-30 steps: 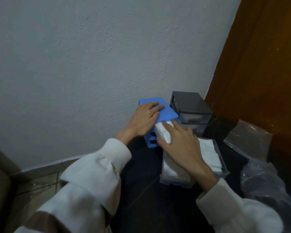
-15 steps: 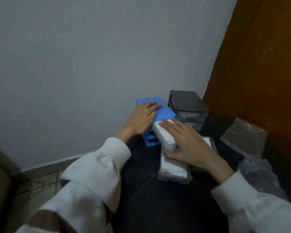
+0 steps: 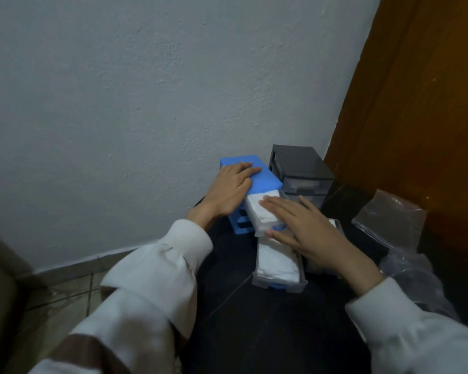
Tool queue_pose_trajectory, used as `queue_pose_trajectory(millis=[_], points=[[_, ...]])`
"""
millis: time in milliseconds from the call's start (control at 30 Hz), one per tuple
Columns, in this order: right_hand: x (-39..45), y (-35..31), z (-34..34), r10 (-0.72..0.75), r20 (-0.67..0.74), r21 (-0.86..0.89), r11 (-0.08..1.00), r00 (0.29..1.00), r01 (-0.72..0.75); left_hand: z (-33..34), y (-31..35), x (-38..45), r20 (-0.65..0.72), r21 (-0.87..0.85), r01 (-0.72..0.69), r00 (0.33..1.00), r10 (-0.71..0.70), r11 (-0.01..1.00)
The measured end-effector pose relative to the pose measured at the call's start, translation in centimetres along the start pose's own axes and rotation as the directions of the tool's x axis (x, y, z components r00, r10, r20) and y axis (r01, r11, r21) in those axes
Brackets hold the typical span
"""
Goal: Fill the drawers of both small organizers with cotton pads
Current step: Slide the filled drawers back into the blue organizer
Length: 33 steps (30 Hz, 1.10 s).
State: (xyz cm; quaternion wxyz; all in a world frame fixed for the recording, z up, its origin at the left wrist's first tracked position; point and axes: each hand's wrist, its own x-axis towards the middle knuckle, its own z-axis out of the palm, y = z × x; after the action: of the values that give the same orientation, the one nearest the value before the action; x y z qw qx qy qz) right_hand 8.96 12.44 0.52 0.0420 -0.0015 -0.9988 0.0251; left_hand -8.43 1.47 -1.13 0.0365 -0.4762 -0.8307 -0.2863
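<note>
Now your left hand (image 3: 231, 188) lies flat on the blue organizer (image 3: 257, 175), steadying it, while your right hand (image 3: 299, 225), fingers straight, pushes the pad-filled top drawer (image 3: 260, 214) in; next, push straight

Dim, cool, flat indoor light, no clear source. Wall (image 3: 146, 90) evenly lit, no glare. Dark table (image 3: 254, 333) swallows detail; shadows soft and faint. Overall soft, noisy, slight smear on sleeves (image 3: 152, 287) at bottom edge. Wide-angle bend: door (image 3: 416, 103) edge leans, corners stretched.
</note>
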Motion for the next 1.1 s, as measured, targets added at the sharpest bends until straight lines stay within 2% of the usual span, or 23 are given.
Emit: queue_pose_trajectory(millis=[133,267,367,533,700,867,1100], points=[[1.2,-0.2,-0.2,-0.005,-0.026,-0.096,0.995,1.0,0.002,-0.1,0.2,-0.2,0.005,-0.008,0.0,1.0,0.0,1.0],[0.7,-0.7,0.9,0.007,-0.214,-0.107,0.994,0.977,-0.03,-0.1,0.1,-0.2,0.002,-0.02,0.008,1.0,-0.008,1.0],[0.8,-0.4,1.5,-0.062,-0.342,-0.176,0.984,0.938,0.001,0.0,0.1,-0.2,-0.006,-0.022,0.003,1.0,-0.004,1.0],[1.8,0.0,2.3,-0.093,-0.361,-0.235,0.972,0.928,0.006,0.0,0.1,-0.2,-0.017,-0.012,-0.011,1.0,0.01,1.0],[2.0,-0.5,2.6,-0.1,-0.496,-0.238,0.971,0.863,-0.025,0.0,0.1,-0.2,-0.012,-0.008,-0.001,1.0,0.001,1.0],[2.3,-0.5,2.9,-0.095,-0.543,-0.218,0.975,0.834,-0.03,0.1,0.1,-0.2,-0.021,-0.001,-0.004,1.0,0.004,1.0],[2.8,-0.3,2.2,-0.066,-0.651,-0.143,0.989,0.756,-0.037,0.3,0.0,-0.2,-0.029,-0.011,-0.002,1.0,0.002,1.0]])
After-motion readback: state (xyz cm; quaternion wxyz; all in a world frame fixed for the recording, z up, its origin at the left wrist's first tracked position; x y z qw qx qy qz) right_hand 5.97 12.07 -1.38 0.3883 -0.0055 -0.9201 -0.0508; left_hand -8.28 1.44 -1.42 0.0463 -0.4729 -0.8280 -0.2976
